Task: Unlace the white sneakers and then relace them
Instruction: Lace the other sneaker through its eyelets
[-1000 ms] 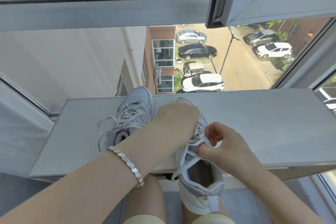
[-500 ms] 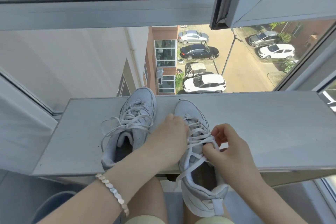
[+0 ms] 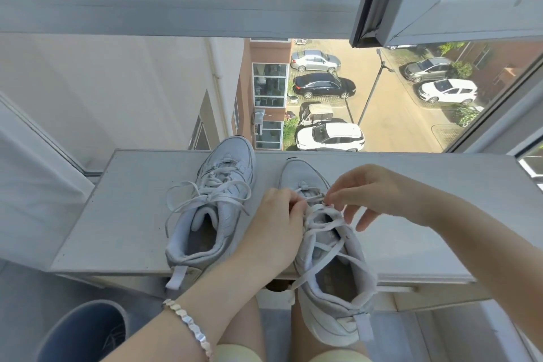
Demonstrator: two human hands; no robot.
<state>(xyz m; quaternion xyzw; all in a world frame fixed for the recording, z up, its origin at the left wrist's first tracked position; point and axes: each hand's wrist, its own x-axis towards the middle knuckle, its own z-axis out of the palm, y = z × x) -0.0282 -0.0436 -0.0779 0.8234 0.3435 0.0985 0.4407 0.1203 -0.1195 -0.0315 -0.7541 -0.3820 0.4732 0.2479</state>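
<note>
Two white sneakers stand toes-away on a grey window ledge (image 3: 126, 214). The left sneaker (image 3: 211, 209) is laced, its lace ends lying loose over its sides. The right sneaker (image 3: 329, 267) hangs heel-first over the ledge's near edge, with its white lace (image 3: 323, 226) slack across the tongue. My left hand (image 3: 276, 223) lies against this sneaker's left side and pinches the lace near the middle eyelets. My right hand (image 3: 364, 191) hovers over the forefoot, thumb and forefinger pinching the lace, the other fingers spread.
A blue bin (image 3: 85, 332) stands on the floor at lower left. My knees (image 3: 241, 353) are below the ledge. Behind the ledge is window glass over a long drop to parked cars. An open window sash (image 3: 390, 9) juts in at upper right.
My right hand moved from the sneaker's collar up to the forefoot lacing. My left hand slid back toward the middle eyelets. The view shifted, bringing the bin in.
</note>
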